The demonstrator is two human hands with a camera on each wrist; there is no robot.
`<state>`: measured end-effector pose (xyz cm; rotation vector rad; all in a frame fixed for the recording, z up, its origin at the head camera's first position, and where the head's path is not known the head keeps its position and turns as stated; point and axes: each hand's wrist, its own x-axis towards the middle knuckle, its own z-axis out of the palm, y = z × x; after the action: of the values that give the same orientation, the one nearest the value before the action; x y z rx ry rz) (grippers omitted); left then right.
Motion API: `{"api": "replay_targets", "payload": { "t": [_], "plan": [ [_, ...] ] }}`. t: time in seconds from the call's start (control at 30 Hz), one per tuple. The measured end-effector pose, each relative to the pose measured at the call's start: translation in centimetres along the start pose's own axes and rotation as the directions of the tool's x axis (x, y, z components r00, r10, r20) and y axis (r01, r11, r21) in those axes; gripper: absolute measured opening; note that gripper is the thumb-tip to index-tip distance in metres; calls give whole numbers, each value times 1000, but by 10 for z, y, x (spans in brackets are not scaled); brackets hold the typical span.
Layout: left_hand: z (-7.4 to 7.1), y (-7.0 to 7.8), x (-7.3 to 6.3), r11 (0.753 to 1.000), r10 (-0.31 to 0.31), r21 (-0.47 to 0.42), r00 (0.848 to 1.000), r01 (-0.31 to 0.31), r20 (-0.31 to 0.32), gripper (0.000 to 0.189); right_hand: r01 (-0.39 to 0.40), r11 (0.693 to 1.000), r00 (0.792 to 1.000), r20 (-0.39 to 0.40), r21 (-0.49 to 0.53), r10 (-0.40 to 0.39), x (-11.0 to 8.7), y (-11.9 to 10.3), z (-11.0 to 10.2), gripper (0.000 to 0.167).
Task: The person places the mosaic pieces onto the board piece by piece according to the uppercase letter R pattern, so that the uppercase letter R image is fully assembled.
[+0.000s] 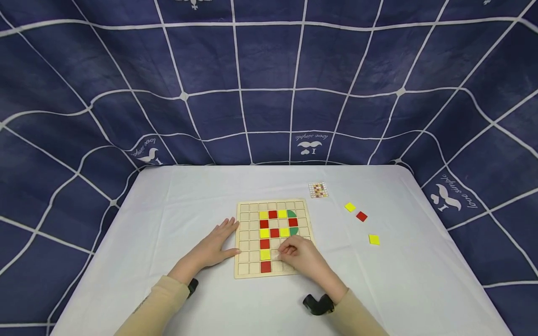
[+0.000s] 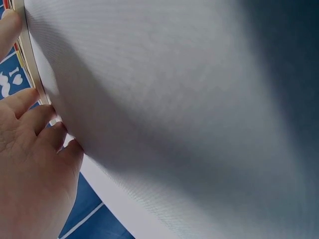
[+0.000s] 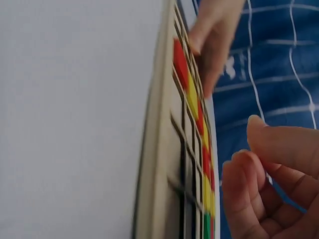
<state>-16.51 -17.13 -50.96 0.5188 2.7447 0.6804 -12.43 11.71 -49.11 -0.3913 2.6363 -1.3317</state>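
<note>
A square wooden grid board [image 1: 244,269] lies on the table, with red and yellow square tiles and two rounded green pieces [image 1: 292,213] set in it. They form a shape like a P. Along the board's left edge rests my left hand [image 1: 212,247], thumb and fingertips touching the rim, fingers spread. My right hand [image 1: 306,256] hovers over the lower right part, beside a yellow tile [image 1: 265,255]. Its fingers are curled, thumb close to the forefinger; in the right wrist view no tile shows between the fingertips [image 3: 256,122].
Two loose yellow tiles [image 1: 374,239] and a red tile [image 1: 361,216] lie on the white cloth right of the board. A small pattern card [image 1: 318,190] is behind the board's right corner. A dark blue checked curtain [image 1: 269,112] surrounds the table's back and sides.
</note>
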Motion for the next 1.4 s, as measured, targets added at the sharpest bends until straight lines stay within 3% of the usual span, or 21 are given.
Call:
{"api": "replay_targets", "payload": {
  "t": [0.27,0.53,0.73,0.9,1.1,1.4],
  "plan": [
    [-3,1,-2,1000,2,5,1000,-2,1,85,-167,981,979,-105,99,177,-2,29,-46,12],
    [-2,0,-3,1000,-4,-1,1000,4,-2,85,-251,964,954,-150,83,261,-8,60,-86,21],
    [-1,0,-4,1000,-2,-2,1000,2,1,86,-294,952,925,-226,88,307,-20,81,-112,31],
    [0,1,-4,1000,4,-7,1000,-4,1,85,-348,934,887,-296,74,354,-33,94,-131,38],
    [-1,2,-4,1000,-3,-10,1000,3,12,86,-459,888,818,-389,4,425,-44,105,-144,42],
    [-3,3,-2,1000,3,-5,1000,-3,12,85,-520,852,789,-419,-64,450,-44,119,-139,36]
  ]
}}
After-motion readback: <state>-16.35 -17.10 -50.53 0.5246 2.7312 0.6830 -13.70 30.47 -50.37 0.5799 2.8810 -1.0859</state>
